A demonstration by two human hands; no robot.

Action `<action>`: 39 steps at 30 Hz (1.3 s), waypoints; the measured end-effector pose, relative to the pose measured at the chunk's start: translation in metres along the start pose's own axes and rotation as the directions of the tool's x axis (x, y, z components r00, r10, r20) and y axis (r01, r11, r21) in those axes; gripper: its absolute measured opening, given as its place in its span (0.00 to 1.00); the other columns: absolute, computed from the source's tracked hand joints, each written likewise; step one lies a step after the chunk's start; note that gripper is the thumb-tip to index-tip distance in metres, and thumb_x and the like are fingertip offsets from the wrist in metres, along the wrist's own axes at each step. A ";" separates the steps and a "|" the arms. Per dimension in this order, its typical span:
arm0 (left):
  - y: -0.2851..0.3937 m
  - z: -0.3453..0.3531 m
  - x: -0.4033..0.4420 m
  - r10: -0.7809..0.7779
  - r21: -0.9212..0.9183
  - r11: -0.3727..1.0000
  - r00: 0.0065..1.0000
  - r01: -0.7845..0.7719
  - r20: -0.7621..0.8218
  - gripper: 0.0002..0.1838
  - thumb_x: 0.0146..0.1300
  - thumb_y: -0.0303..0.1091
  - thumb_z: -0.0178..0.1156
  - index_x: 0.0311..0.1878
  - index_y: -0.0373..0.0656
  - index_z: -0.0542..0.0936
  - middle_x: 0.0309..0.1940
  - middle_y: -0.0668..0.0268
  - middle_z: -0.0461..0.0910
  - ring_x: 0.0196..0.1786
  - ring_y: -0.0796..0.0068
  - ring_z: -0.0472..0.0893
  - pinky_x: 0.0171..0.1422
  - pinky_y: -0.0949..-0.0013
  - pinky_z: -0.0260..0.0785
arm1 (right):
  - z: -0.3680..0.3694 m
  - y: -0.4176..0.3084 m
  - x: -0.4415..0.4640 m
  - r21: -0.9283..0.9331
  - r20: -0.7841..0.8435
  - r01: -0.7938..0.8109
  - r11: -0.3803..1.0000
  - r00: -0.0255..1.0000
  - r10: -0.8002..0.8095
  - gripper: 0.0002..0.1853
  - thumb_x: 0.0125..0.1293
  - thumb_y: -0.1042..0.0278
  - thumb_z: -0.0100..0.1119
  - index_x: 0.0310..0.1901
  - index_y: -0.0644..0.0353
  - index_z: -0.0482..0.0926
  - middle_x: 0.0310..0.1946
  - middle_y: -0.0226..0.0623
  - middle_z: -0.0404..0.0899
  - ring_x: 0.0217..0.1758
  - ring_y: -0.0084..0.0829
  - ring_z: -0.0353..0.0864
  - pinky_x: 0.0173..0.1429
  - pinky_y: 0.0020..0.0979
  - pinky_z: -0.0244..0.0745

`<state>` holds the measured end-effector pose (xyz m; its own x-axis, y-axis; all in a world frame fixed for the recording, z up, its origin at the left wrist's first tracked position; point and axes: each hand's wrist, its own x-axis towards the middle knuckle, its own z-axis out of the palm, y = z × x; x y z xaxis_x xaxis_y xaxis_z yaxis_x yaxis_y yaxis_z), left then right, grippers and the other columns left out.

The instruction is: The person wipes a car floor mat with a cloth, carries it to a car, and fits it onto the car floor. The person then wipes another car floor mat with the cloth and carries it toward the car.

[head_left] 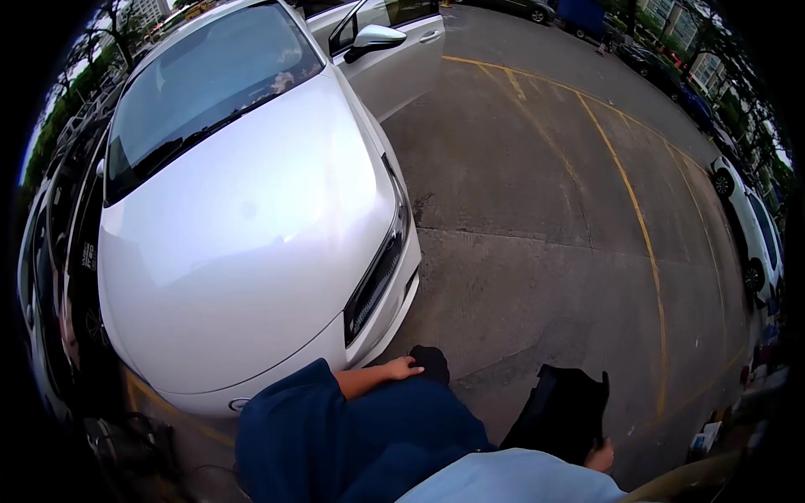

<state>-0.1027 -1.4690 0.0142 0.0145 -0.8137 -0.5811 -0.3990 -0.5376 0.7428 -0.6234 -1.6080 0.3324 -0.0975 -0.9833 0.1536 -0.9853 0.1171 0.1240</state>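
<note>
Over by the front of the white car point(243, 226), my left hand point(407, 367) reaches out from a dark blue sleeve. Its fingers curl on a small dark rounded thing point(430, 364) whose kind I cannot make out. My right hand point(600, 457), low on the right, is closed on the edge of a flat black piece point(563, 411) with notched corners, like a car floor mat. The piece hangs tilted above the pavement. Light blue cloth point(511, 478) fills the bottom edge and hides part of the piece's lower end.
An open car door point(394, 67) juts out at the top. Grey pavement point(511, 277) with yellow parking lines point(629, 189) lies to the right. Another white car point(749, 222) stands at the far right, with dark vehicles point(88, 218) close on the left.
</note>
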 end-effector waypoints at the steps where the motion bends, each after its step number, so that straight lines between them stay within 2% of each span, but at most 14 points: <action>1: 0.014 -0.010 0.022 -0.030 -0.102 0.994 0.998 0.025 -0.048 0.47 0.60 0.71 0.50 0.65 0.34 0.68 0.60 0.43 0.73 0.63 0.47 0.72 0.67 0.57 0.63 | 0.005 -0.016 0.050 0.009 -0.006 0.032 0.999 0.999 -0.032 0.10 0.61 0.67 0.62 0.39 0.65 0.77 0.33 0.54 0.80 0.38 0.57 0.79 0.40 0.49 0.72; 8: 0.093 -0.088 0.241 -0.222 -0.390 0.904 0.972 0.176 -0.076 0.50 0.57 0.73 0.53 0.63 0.31 0.71 0.60 0.45 0.73 0.62 0.50 0.74 0.67 0.59 0.63 | 0.044 -0.107 0.368 0.146 -0.221 0.206 0.968 0.960 -0.171 0.11 0.62 0.66 0.62 0.38 0.67 0.78 0.33 0.56 0.80 0.38 0.58 0.78 0.40 0.48 0.72; 12: 0.197 -0.205 0.356 -0.231 -0.484 0.859 0.971 0.170 -0.068 0.43 0.59 0.70 0.55 0.56 0.33 0.78 0.52 0.46 0.79 0.56 0.53 0.78 0.61 0.58 0.67 | 0.042 -0.157 0.536 0.183 -0.357 0.283 0.942 0.911 -0.204 0.13 0.64 0.65 0.62 0.41 0.68 0.79 0.35 0.57 0.80 0.39 0.58 0.78 0.41 0.47 0.72; 16: 0.258 -0.321 0.485 -0.112 -0.110 0.989 0.985 0.098 -0.131 0.33 0.62 0.64 0.56 0.49 0.38 0.83 0.43 0.50 0.83 0.49 0.56 0.82 0.54 0.57 0.71 | 0.000 -0.261 0.661 0.228 -0.391 0.311 0.923 0.897 -0.206 0.15 0.67 0.65 0.59 0.46 0.71 0.77 0.39 0.60 0.79 0.41 0.58 0.78 0.44 0.45 0.73; 18: 0.313 -0.390 0.535 -0.002 -0.162 0.986 0.983 -0.028 -0.186 0.28 0.63 0.59 0.58 0.46 0.40 0.82 0.41 0.52 0.83 0.48 0.55 0.82 0.52 0.58 0.72 | -0.022 -0.312 0.732 0.251 -0.291 0.266 0.931 0.938 -0.189 0.18 0.68 0.66 0.58 0.49 0.76 0.76 0.43 0.62 0.79 0.44 0.58 0.79 0.47 0.42 0.75; 20: 0.344 -0.445 0.609 0.128 -0.065 0.986 0.939 -0.157 -0.318 0.27 0.62 0.57 0.60 0.47 0.38 0.81 0.41 0.51 0.83 0.48 0.53 0.81 0.51 0.57 0.72 | -0.007 -0.353 0.809 0.255 -0.364 0.328 0.909 0.904 -0.224 0.15 0.68 0.67 0.58 0.47 0.73 0.77 0.41 0.60 0.79 0.43 0.57 0.79 0.45 0.42 0.74; 24: 0.448 -0.551 0.712 0.165 -0.055 0.975 0.871 -0.214 -0.463 0.27 0.63 0.52 0.60 0.53 0.37 0.78 0.47 0.49 0.81 0.52 0.53 0.80 0.55 0.56 0.72 | 0.009 -0.467 0.989 0.235 -0.359 0.444 0.865 0.866 -0.347 0.10 0.66 0.67 0.59 0.39 0.68 0.76 0.34 0.54 0.79 0.37 0.55 0.78 0.39 0.43 0.73; 28: 0.541 -0.642 0.822 0.187 0.031 0.976 0.765 -0.215 -0.616 0.29 0.63 0.49 0.62 0.59 0.36 0.73 0.53 0.48 0.77 0.57 0.51 0.77 0.58 0.57 0.70 | 0.019 -0.624 1.173 0.109 -0.437 0.724 0.681 0.650 -0.621 0.10 0.63 0.68 0.61 0.32 0.65 0.72 0.29 0.50 0.76 0.32 0.55 0.76 0.34 0.46 0.69; 29: 0.585 -0.676 0.833 0.308 0.129 0.943 0.664 -0.305 -0.681 0.31 0.62 0.49 0.63 0.60 0.36 0.72 0.55 0.48 0.75 0.58 0.51 0.76 0.60 0.57 0.69 | 0.019 -0.665 1.218 0.088 -0.401 0.760 0.644 0.619 -0.675 0.10 0.62 0.69 0.61 0.32 0.65 0.72 0.29 0.49 0.77 0.33 0.55 0.76 0.34 0.47 0.69; 31: 0.672 -0.787 0.866 0.515 0.358 0.842 0.402 -0.404 -0.757 0.34 0.60 0.49 0.65 0.62 0.36 0.68 0.57 0.50 0.72 0.59 0.50 0.73 0.62 0.56 0.67 | 0.005 -0.823 1.329 0.019 -0.357 0.914 0.405 0.384 -0.851 0.08 0.60 0.70 0.61 0.31 0.62 0.72 0.28 0.45 0.77 0.33 0.52 0.78 0.35 0.47 0.70; 35: 0.870 -0.971 0.888 0.835 0.825 0.545 0.005 -0.152 -0.550 0.40 0.50 0.53 0.70 0.62 0.39 0.70 0.57 0.53 0.72 0.61 0.53 0.70 0.64 0.54 0.63 | -0.076 -1.027 1.449 -0.166 -0.363 0.983 0.079 0.014 -0.932 0.06 0.57 0.69 0.61 0.30 0.59 0.74 0.26 0.42 0.79 0.34 0.48 0.80 0.37 0.45 0.71; 37: 0.940 -1.041 0.938 0.898 0.897 0.429 0.056 0.104 -0.436 0.40 0.52 0.54 0.69 0.63 0.39 0.70 0.60 0.54 0.72 0.64 0.55 0.70 0.65 0.55 0.63 | -0.105 -1.119 1.495 -0.257 -0.370 0.966 0.014 -0.085 -0.925 0.05 0.56 0.69 0.61 0.30 0.57 0.75 0.25 0.40 0.80 0.35 0.46 0.81 0.37 0.43 0.71; 38: 0.959 -1.069 0.971 0.937 0.916 0.349 -0.090 0.196 -0.338 0.28 0.54 0.46 0.67 0.53 0.38 0.76 0.47 0.55 0.79 0.49 0.60 0.77 0.54 0.59 0.70 | -0.113 -1.164 1.515 -0.316 -0.379 0.949 -0.002 -0.128 -0.916 0.04 0.57 0.70 0.60 0.34 0.56 0.78 0.25 0.38 0.79 0.37 0.44 0.80 0.42 0.42 0.70; 39: 0.975 -1.101 0.993 0.945 0.921 0.324 -0.030 0.218 -0.325 0.21 0.54 0.42 0.66 0.47 0.38 0.79 0.41 0.55 0.82 0.43 0.61 0.81 0.49 0.60 0.74 | -0.123 -1.207 1.533 -0.279 -0.304 0.960 -0.001 -0.089 -0.948 0.09 0.59 0.70 0.62 0.42 0.58 0.78 0.33 0.39 0.80 0.41 0.41 0.80 0.48 0.38 0.71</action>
<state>0.5325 -3.0449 0.5271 -0.0792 -0.5555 0.8278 -0.9701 -0.1480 -0.1921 0.4338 -3.2399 0.5384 0.9857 0.0188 0.1672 -0.0541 -0.9055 0.4208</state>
